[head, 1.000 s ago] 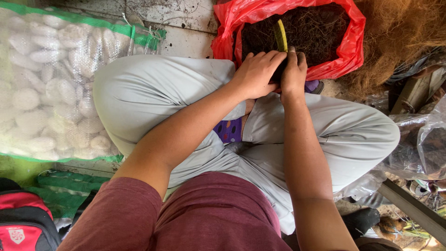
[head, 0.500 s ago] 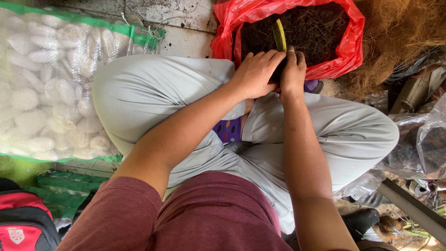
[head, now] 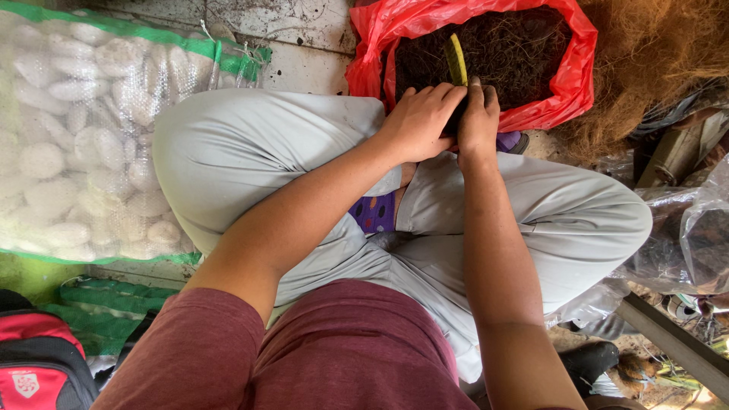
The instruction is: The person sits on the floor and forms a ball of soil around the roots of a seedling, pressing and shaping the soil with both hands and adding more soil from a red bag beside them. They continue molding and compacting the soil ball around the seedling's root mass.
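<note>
I sit cross-legged in light grey trousers. My left hand (head: 420, 119) and my right hand (head: 476, 119) are pressed together at the near edge of a red plastic bag (head: 581, 76) full of dark fibrous soil (head: 516, 53). Both hands clasp a small dark object between them; most of it is hidden by my fingers. A yellow-green leaf or stem (head: 456, 61) sticks up just beyond my fingertips, over the soil.
A clear sack of white lumps (head: 76, 137) with green edging lies on the left. Brown coconut fibre (head: 661, 53) is heaped at the right. A red and black backpack (head: 38, 364) is at bottom left. Clear plastic bags (head: 691, 235) and clutter lie at the right.
Both hands stay clasped at the bag's edge; only a slight shift of the fingers shows.
</note>
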`<action>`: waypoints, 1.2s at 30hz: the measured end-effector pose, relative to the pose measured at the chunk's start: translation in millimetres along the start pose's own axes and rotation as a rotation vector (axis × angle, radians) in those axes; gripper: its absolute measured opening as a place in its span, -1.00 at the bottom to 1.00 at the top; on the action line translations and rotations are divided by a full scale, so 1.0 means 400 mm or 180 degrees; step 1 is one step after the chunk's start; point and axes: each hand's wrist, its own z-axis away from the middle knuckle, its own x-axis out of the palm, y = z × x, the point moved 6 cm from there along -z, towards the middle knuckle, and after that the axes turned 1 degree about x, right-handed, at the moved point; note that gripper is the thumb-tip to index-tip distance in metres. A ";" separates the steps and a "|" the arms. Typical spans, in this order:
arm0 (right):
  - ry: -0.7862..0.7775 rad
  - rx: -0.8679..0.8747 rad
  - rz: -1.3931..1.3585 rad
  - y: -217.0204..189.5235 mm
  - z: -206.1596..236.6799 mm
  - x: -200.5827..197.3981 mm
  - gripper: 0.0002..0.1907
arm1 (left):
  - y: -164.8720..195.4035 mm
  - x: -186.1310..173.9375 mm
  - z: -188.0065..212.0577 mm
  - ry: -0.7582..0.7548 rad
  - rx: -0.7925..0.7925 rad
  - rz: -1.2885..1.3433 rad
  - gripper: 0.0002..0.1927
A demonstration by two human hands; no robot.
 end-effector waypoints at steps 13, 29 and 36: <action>-0.0074 -0.0002 0.0079 0.006 -0.003 0.001 -0.60 | -0.004 0.006 0.001 -0.0094 -0.0102 -0.0053 -0.10; -0.0004 -0.0037 0.0151 0.002 -0.004 0.000 -0.57 | -0.002 0.002 0.000 -0.0056 -0.0065 -0.0046 -0.10; 0.0033 0.0042 0.0291 0.001 0.000 0.000 -0.50 | -0.004 0.006 0.001 -0.0044 -0.0055 -0.0061 -0.09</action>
